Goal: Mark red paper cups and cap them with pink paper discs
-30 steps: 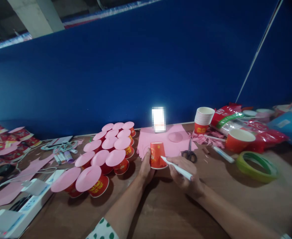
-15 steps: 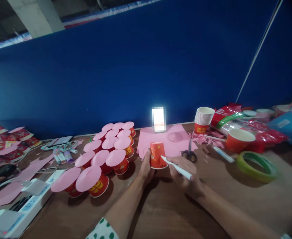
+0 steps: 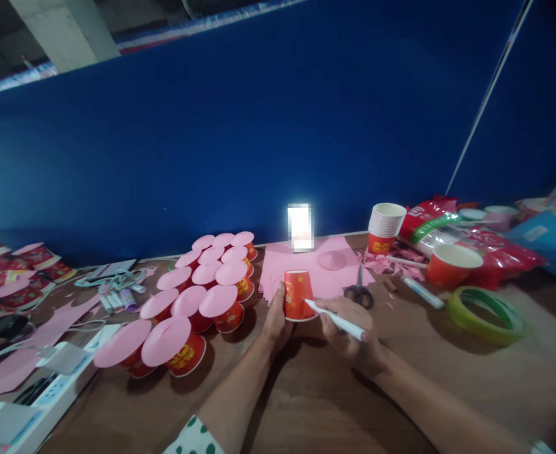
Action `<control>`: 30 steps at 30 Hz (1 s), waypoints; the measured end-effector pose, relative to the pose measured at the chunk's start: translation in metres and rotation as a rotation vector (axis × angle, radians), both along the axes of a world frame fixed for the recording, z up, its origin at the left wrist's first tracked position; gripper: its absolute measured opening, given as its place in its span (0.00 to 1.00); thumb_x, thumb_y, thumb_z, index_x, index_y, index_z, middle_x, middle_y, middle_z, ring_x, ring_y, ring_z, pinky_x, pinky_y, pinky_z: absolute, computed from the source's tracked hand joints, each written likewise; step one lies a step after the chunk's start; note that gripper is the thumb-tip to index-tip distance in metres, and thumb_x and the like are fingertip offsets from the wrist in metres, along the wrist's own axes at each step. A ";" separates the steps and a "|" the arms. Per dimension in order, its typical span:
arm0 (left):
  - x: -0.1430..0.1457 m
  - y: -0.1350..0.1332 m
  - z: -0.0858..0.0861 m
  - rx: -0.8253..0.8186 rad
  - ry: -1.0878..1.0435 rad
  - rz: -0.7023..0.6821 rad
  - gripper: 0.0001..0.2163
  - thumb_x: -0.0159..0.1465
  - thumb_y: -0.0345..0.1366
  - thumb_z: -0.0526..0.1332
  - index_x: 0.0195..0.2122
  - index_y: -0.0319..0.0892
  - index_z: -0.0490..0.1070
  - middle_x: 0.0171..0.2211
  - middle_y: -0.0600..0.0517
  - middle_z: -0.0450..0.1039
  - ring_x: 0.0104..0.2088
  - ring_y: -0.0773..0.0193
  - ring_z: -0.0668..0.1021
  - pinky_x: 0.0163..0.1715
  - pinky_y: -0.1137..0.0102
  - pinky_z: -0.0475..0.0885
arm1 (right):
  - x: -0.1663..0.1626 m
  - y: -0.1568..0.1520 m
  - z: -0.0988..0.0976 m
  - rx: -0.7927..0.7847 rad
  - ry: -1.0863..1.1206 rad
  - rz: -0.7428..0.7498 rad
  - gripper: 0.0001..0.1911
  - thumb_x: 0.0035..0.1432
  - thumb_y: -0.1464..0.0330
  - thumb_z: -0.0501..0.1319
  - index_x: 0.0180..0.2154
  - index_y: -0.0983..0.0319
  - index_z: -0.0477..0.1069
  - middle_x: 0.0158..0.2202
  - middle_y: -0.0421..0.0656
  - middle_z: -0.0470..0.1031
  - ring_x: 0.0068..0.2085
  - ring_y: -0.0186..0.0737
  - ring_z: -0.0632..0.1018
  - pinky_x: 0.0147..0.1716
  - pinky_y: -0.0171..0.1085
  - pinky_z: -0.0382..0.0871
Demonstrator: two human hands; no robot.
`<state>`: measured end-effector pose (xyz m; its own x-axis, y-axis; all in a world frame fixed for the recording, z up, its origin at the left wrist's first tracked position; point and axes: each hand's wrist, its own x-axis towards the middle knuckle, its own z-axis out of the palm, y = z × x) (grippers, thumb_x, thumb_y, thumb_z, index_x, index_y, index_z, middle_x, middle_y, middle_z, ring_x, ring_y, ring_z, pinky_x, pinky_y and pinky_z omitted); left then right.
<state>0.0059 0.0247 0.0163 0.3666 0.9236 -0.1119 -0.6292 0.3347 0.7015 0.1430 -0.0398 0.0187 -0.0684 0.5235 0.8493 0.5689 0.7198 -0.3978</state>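
A red paper cup (image 3: 298, 294) stands upside down on pink paper (image 3: 315, 265) near the table's middle. My left hand (image 3: 276, 318) grips the cup's left side, thumb up against it. A white pen (image 3: 335, 320) lies in my right hand (image 3: 348, 331), fingers closed round it, and its tip touches the cup's lower right rim. Black-handled scissors (image 3: 359, 294) rest just right of the cup.
Several inverted red cups topped with pink discs (image 3: 197, 296) crowd the left. A stack of cups (image 3: 384, 228), a single cup (image 3: 447, 265), red bags (image 3: 467, 236) and a green tape roll (image 3: 488, 307) lie to the right. A white box (image 3: 45, 391) and glue sticks (image 3: 117, 299) sit far left.
The view has shifted slightly to the right, so everything sits a little further left. Hands, cup and pen hold the same pose.
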 end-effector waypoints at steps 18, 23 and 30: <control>-0.001 0.002 -0.003 -0.031 -0.004 -0.014 0.19 0.56 0.47 0.61 0.37 0.34 0.73 0.37 0.43 0.78 0.45 0.53 0.77 0.50 0.62 0.68 | 0.000 -0.002 0.008 0.004 0.057 -0.024 0.09 0.59 0.74 0.54 0.40 0.59 0.69 0.32 0.44 0.76 0.33 0.39 0.77 0.33 0.39 0.73; 0.000 0.000 0.000 -0.042 0.020 0.019 0.16 0.56 0.46 0.62 0.34 0.36 0.74 0.35 0.45 0.78 0.46 0.53 0.77 0.50 0.64 0.68 | 0.000 0.000 0.005 0.020 0.061 -0.048 0.10 0.58 0.75 0.55 0.41 0.61 0.70 0.33 0.46 0.76 0.34 0.40 0.78 0.34 0.40 0.73; -0.001 -0.003 0.005 -0.058 0.014 -0.039 0.18 0.57 0.49 0.61 0.35 0.36 0.74 0.35 0.44 0.78 0.47 0.51 0.76 0.51 0.62 0.68 | 0.000 0.000 0.002 -0.011 0.061 -0.055 0.09 0.59 0.74 0.55 0.41 0.62 0.70 0.34 0.46 0.77 0.35 0.40 0.78 0.36 0.39 0.73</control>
<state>0.0051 0.0218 0.0209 0.4002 0.9005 -0.1703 -0.6052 0.3992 0.6887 0.1431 -0.0395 0.0208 0.0126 0.5347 0.8450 0.5818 0.6834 -0.4411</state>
